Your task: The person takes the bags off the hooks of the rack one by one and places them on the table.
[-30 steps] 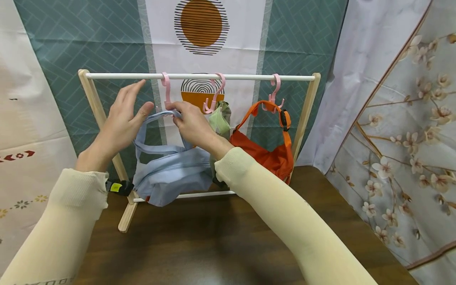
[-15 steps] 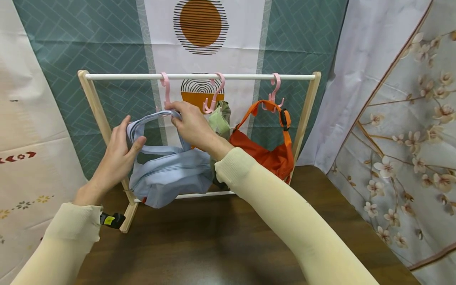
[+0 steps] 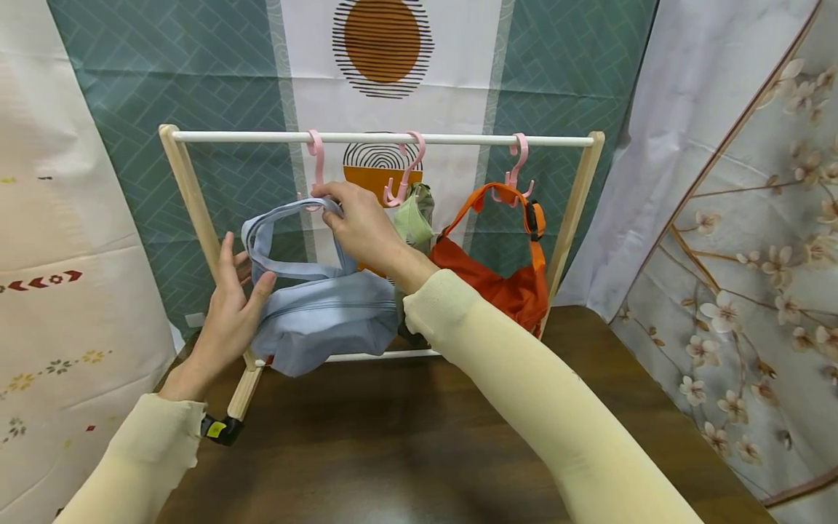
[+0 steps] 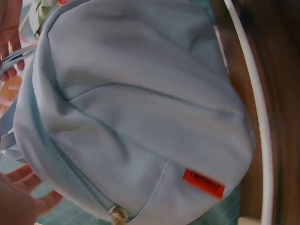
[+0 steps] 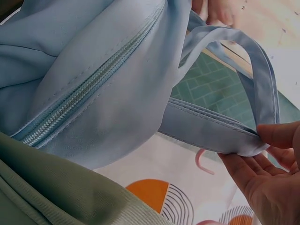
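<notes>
Pale-blue bag (image 3: 334,313) above tabletop (image 3: 393,437), near far edge, toward left corner; strap (image 3: 280,212) at a pink hook (image 3: 318,164), hooked or not, can't tell. Right grip (image 3: 360,222) pinches strap. Left grip (image 3: 229,316): fingers apart, beside bag, contact unclear. Orange bag (image 3: 491,280) hangs toward far right corner.

Head view bright; soft shadow, faint glare on tabletop (image 3: 393,451); wrist views dimmer, softer
</notes>
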`<state>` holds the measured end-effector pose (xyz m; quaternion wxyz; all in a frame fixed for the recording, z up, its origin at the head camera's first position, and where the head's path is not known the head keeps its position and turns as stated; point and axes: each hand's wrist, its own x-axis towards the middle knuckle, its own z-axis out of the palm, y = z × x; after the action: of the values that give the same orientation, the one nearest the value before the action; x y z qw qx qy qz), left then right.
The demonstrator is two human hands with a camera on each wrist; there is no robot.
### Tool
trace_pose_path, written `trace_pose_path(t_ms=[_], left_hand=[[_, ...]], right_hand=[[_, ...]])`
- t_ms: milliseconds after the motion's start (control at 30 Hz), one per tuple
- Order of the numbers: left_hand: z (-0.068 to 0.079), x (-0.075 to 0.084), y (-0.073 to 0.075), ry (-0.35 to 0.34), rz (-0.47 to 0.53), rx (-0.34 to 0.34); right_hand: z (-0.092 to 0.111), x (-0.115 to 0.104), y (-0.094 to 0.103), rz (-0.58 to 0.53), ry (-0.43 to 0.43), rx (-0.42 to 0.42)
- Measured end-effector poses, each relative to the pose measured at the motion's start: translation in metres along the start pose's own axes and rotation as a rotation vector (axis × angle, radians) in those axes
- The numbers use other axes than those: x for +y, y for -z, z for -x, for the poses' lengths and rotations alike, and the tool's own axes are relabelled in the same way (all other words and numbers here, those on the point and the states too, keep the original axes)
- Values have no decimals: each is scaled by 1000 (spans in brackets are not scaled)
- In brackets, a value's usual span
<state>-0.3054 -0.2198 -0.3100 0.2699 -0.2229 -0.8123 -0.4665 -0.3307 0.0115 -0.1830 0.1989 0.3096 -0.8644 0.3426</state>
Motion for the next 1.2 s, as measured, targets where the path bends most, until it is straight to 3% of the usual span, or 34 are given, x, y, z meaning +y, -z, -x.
trace_pose_path(t_ms=[133, 233, 333, 533, 667, 933, 1200], left_hand=[[4, -5, -2, 73, 77, -106], [8, -9, -3, 78, 101, -152], [13, -13, -6, 19, 80, -142], [18, -19, -10, -213, -6, -74], [15, -18, -5, -334, -98, -83], [9, -10, 3, -259, -309, -142], [7, -9, 5, -347, -378, -51]], right_hand=[[-1, -1, 1, -3, 0, 8], [-2, -2, 2, -4, -2, 14], [-2, -1, 3, -6, -5, 30], [0, 3, 4, -19, 0, 49], [1, 5, 5, -29, 7, 53], [1, 6, 5, -46, -12, 15], [1, 4, 5, -69, -9, -16]])
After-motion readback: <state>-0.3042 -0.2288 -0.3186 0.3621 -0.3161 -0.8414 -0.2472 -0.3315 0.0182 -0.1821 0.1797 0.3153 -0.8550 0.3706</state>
